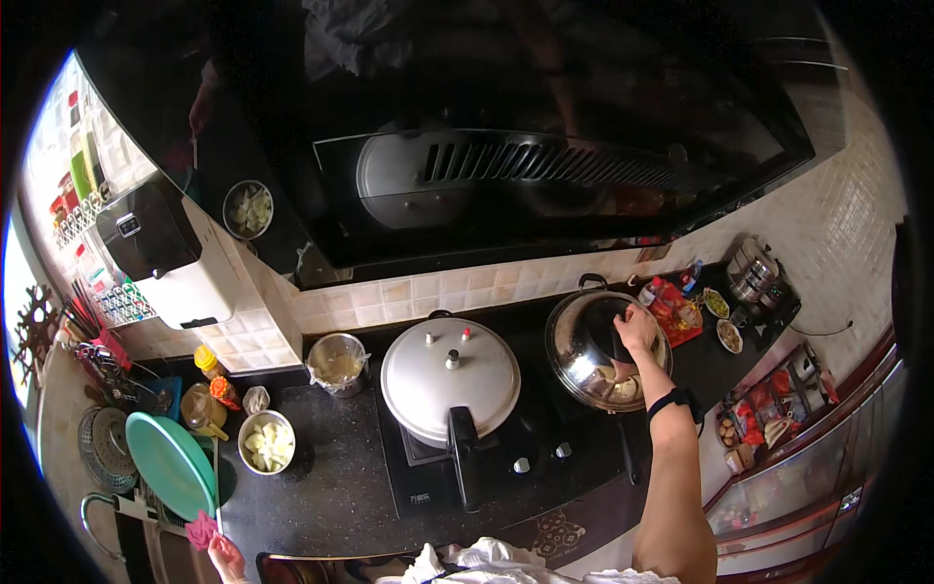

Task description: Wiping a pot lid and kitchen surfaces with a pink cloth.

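On the right side of the hob, my right hand [636, 330] grips the knob of a shiny domed metal lid [584, 350], which lies on a dark-handled pan. Beside it stands a large silver pressure cooker [451, 379] with its lid on and its black handle towards me. At the lower left, my left hand [226, 558] is at the counter's edge near the sink, its fingertips at a pink flower-shaped thing [202, 531] whose material I cannot tell. A metal bowl of pale cut pieces [267, 442] sits on the counter between that hand and the cooker.
A green plastic basin [171, 467] leans by the sink [175, 551]. Behind are a plastic-lined metal pot [338, 365] and a yellow-lidded jar [209, 361]. Right of the pan lie a red package [675, 314] and small dishes [728, 336]. A black range hood [540, 219] overhangs the hob.
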{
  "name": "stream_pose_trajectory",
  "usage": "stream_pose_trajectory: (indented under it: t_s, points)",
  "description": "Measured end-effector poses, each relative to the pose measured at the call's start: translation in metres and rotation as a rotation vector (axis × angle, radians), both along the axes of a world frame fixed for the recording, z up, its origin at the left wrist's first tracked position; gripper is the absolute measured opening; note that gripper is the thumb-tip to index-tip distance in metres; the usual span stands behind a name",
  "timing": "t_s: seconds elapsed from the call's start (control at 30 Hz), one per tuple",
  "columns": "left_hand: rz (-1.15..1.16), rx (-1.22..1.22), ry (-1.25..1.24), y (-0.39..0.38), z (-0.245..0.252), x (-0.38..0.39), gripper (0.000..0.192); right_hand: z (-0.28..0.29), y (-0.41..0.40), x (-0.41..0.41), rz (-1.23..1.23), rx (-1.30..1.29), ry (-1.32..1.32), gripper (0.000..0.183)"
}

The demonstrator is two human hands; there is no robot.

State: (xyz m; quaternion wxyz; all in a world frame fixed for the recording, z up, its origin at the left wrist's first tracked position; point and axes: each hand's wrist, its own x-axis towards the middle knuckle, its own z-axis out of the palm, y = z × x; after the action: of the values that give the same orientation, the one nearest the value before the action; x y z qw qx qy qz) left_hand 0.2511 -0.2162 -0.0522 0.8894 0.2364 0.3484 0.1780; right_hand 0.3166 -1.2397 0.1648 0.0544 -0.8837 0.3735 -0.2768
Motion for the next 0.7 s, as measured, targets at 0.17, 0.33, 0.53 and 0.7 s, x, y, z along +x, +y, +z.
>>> stream_pose_trajectory:
  t_s: [0.17, 0.33, 0.53, 0.7]
  points:
    - [-0.096, -0.024, -0.016, -0.023, 0.01, 0.016, 0.013, -0.007, -0.004, -0.002, 0.022, -0.008, -0.011, 0.027]
    - [-0.179, -0.028, -0.001, -0.046, 0.016, 0.035, 0.014, -0.009, 0.0, -0.008, -0.003, -0.005, -0.017, 0.029]
    - [-0.164, 0.115, 0.086, -0.045, -0.002, 0.041, 0.014, 0.01, 0.021, -0.001, 0.084, 0.035, 0.091, 0.038]
    - [-0.266, 0.048, -0.049, -0.022, 0.0, 0.039, 0.01, 0.01, 0.003, 0.003, 0.111, 0.047, 0.187, 0.062]
